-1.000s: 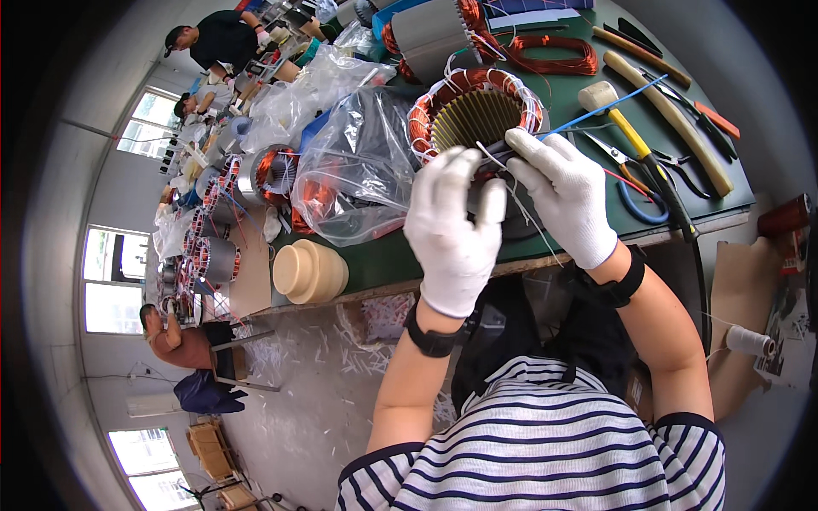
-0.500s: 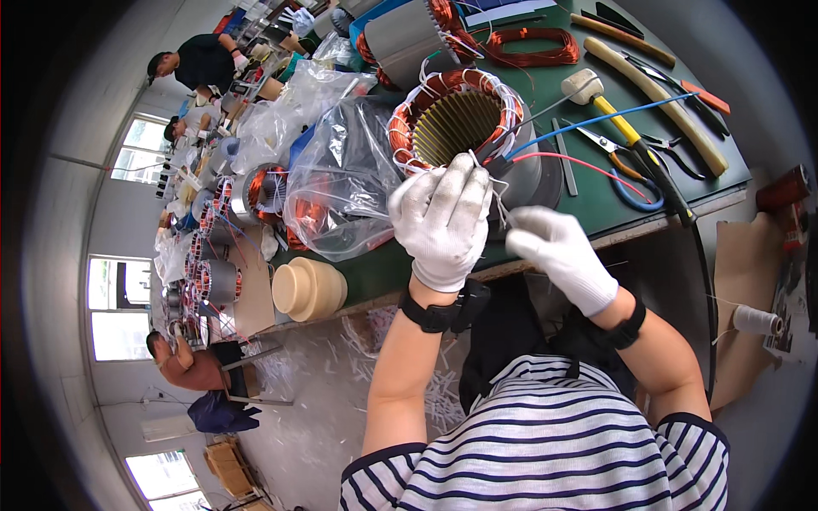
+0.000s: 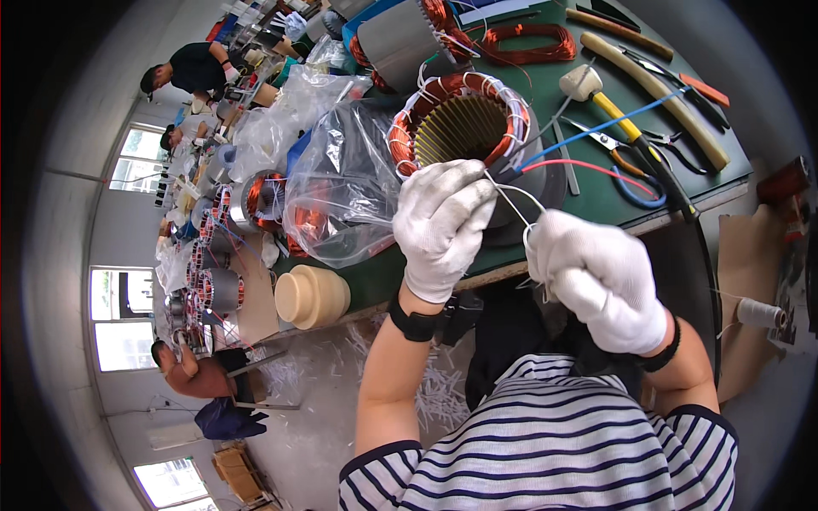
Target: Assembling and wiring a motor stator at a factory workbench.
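Observation:
A motor stator [image 3: 460,128] stands on the bench, its slots lined in yellow and its copper winding [image 3: 521,111] laced with white cord around the rim. My left hand [image 3: 445,223], in a white glove, curls over the near edge of that winding with its fingers together; what lies under them is hidden. White lacing cord [image 3: 509,202] runs from beside its fingertips to my right hand [image 3: 601,277], a gloved fist closed on the cord in front of the stator. A blue lead [image 3: 596,129] and a red lead [image 3: 579,162] stick out from the winding to the right.
Right of the stator lie a yellow-handled mallet [image 3: 618,117], scissors [image 3: 609,145], pliers [image 3: 673,153] and a wooden stick [image 3: 656,102]. To the left are a clear plastic bag [image 3: 336,192] and a cream stepped cylinder [image 3: 311,295]. Co-workers [image 3: 200,68] are farther off at left.
My right hand has closed into a fist on the white cord, which now stretches out from the winding. My left fingers have curled more and shifted slightly down.

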Tool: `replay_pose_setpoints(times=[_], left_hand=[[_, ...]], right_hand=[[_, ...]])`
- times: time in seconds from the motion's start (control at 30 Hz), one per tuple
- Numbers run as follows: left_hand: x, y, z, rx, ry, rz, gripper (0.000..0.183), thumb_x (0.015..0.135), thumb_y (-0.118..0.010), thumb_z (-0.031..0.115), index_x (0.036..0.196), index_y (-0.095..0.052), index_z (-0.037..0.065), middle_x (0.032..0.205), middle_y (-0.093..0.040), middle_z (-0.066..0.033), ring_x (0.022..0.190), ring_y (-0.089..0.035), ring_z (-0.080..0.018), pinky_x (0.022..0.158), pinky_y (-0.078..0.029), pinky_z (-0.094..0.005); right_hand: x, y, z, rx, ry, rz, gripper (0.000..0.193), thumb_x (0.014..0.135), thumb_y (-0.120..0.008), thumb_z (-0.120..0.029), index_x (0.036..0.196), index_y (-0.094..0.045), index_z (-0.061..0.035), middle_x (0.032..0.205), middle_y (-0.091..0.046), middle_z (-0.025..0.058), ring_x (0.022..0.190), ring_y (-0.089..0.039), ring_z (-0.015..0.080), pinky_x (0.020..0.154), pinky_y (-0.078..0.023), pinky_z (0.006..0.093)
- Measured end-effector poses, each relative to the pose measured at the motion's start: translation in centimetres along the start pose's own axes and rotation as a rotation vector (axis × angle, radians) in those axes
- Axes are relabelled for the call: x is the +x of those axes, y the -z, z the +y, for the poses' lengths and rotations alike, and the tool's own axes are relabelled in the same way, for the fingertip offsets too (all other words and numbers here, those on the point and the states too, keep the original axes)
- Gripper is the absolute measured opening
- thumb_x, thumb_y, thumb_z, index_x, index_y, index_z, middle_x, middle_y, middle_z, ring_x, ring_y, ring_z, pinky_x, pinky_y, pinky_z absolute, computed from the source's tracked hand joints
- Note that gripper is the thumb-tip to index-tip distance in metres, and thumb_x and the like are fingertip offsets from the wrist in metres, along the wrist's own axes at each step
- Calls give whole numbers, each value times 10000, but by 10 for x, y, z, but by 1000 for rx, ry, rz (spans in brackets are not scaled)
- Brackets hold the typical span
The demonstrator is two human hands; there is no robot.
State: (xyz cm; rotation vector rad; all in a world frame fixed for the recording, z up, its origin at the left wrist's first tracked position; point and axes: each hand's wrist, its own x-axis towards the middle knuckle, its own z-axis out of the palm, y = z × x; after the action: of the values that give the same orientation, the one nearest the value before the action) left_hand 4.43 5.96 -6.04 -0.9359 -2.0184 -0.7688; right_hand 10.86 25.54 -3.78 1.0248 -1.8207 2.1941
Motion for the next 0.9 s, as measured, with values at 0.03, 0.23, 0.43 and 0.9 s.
replay_pose_setpoints(times=[0.03, 0.23, 0.43, 0.9], left_hand=[[3, 1, 1, -16, 16, -38, 210, 658, -764, 25, 842, -676, 76, 957, -675, -71, 899, -634, -258, 815, -489, -360], [19, 4, -3, -48, 114, -145, 214, 682, -750, -13, 846, -641, 72, 959, -660, -74, 854, -617, -221, 758, -493, -325], [37, 19, -7, -162, 215, -396, 269, 728, -675, -30, 973, -576, 24, 1043, -643, -115, 907, -633, -208, 823, -498, -306], [118, 23, -16, -48, -79, -1230, 649, 703, -649, 50, 1319, -527, 215, 897, -549, -116, 770, -609, -327, 696, -510, -387]], right_hand=[[-8, -5, 10, 38, 21, 63, 156, 891, -509, -92, 767, -519, 3, 715, -442, 97, 649, -470, 245, 605, -398, 352], [-55, 19, 38, 194, -199, 158, 219, 931, -479, -137, 899, -615, 32, 973, -632, 133, 1024, -559, 276, 923, -426, 374], [-78, 51, 32, -318, -644, 611, 218, 945, -490, -114, 993, -645, 32, 758, -539, -23, 607, -406, 39, 540, -336, 201], [5, -3, 30, -255, -347, 95, 109, 866, -597, -103, 869, -618, 4, 683, -550, 151, 625, -562, 296, 588, -448, 360]])
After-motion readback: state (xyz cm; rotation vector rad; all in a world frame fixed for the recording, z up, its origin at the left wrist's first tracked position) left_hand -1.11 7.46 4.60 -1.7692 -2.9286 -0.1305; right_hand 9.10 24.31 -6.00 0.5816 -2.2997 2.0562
